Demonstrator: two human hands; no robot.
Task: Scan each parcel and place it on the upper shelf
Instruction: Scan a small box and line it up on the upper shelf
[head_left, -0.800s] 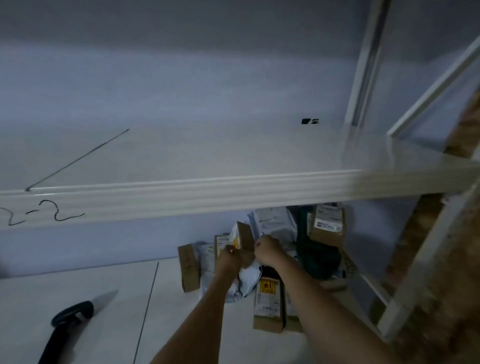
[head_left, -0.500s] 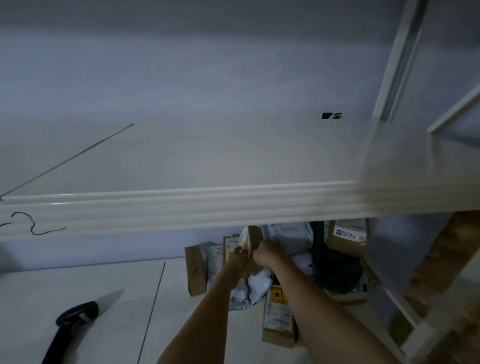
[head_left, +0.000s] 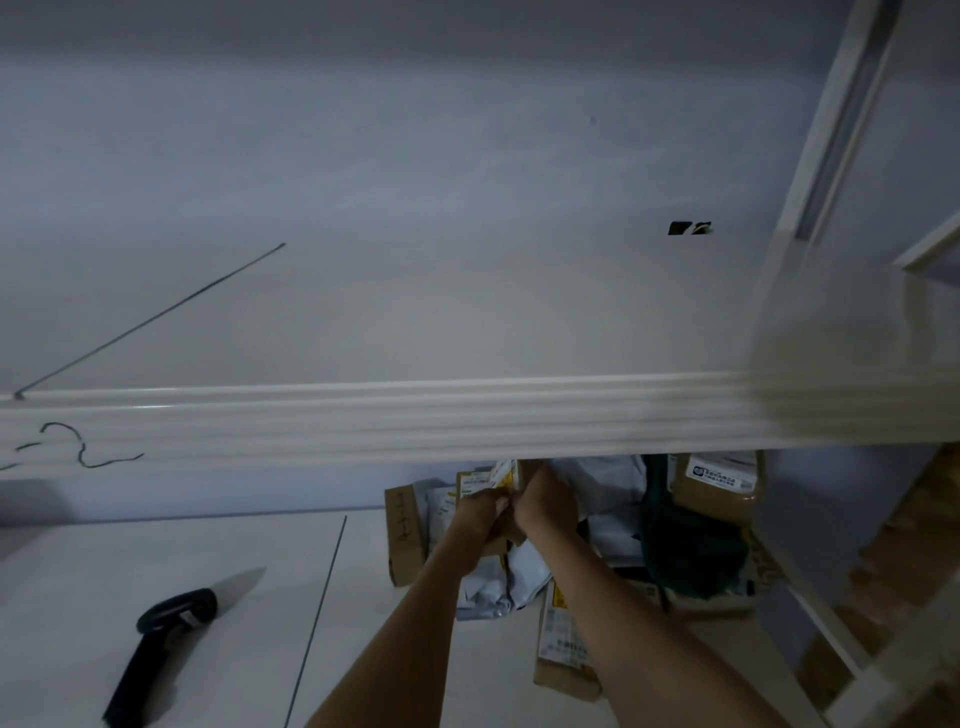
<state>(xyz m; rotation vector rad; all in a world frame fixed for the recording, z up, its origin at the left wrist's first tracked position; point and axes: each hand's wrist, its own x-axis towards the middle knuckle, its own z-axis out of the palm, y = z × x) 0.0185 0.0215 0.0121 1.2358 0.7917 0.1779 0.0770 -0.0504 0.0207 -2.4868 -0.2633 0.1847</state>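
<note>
The upper shelf (head_left: 415, 322) spans the view above the lower shelf (head_left: 249, 571). On the lower shelf, a scanner (head_left: 156, 649) lies near left and a parcel pile (head_left: 623, 545) sits far right, both hands (head_left: 545, 501) reaching into it.

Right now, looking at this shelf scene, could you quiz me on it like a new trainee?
1. True or false: the black scanner is in one of the person's hands.
2. Which does the upper shelf hold? A) a stack of brown boxes B) no parcels that I can see C) the scanner
3. Fill in: both hands grip one small ______ parcel.

Key
1. False: it lies on the lower shelf, left of the parcel pile.
2. B.
3. Brown: the left hand and right hand hold the small brown parcel just under the upper shelf's front edge.
</note>
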